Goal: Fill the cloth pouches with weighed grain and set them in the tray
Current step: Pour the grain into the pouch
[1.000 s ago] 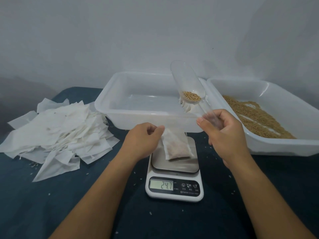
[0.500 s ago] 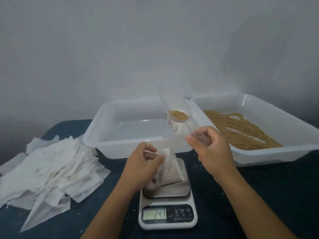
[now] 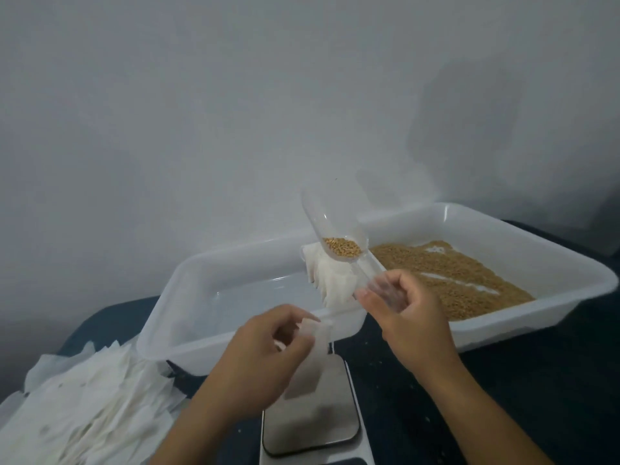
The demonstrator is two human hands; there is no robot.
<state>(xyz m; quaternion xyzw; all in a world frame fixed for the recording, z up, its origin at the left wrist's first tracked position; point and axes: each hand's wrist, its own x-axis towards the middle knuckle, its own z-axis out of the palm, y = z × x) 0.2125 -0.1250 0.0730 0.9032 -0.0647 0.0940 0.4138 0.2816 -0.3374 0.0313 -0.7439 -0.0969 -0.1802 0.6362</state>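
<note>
My left hand pinches the top of a white cloth pouch and holds it just above the scale's metal plate. My right hand grips the handle of a clear plastic scoop, tilted up, with a small heap of golden grain in its bowl. A bundle of white pouches shows behind the scoop, over the tray's right corner. The clear tray stands behind the scale. The grain tray holds brown grain at the right.
A loose pile of flat white pouches covers the dark blue table at the left. The scale's display is cut off at the bottom edge. A plain grey wall rises behind the trays. Stray grains dot the cloth near the scale.
My left hand has lifted the pouch off the scale plate. The camera has tipped upward, so the scale display has dropped out of view. The scoop stays raised in my right hand.
</note>
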